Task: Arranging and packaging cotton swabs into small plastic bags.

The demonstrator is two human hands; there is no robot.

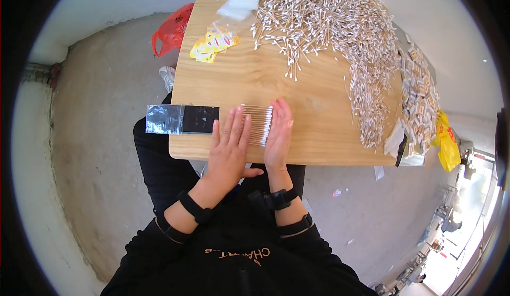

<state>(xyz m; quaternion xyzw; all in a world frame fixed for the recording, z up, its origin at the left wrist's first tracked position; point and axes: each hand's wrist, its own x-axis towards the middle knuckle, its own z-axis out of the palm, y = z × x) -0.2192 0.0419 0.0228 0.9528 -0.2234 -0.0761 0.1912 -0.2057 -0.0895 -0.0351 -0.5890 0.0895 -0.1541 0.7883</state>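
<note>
A flat row of cotton swabs [258, 125] lies side by side on the wooden table near its front edge. My left hand [227, 150] rests over the row's left part, fingers stretched out and palm down, hiding the left ends. Against the white tips on the right stands my right hand [278, 139], turned on its edge with straight fingers. Neither hand grips anything. Just left of my left hand lies a black rectangular piece [200, 119], joined to a clear plastic bag [163, 119] that reaches past the table's left edge.
A big heap of loose cotton swabs [329, 19] covers the table's far right. Small packed bundles [417, 91] line the right side beside a yellow bag [447, 142]. Yellow cards [215, 43] and clear plastic sleeves [241, 1] lie far left; a red bag [172, 30] hangs there.
</note>
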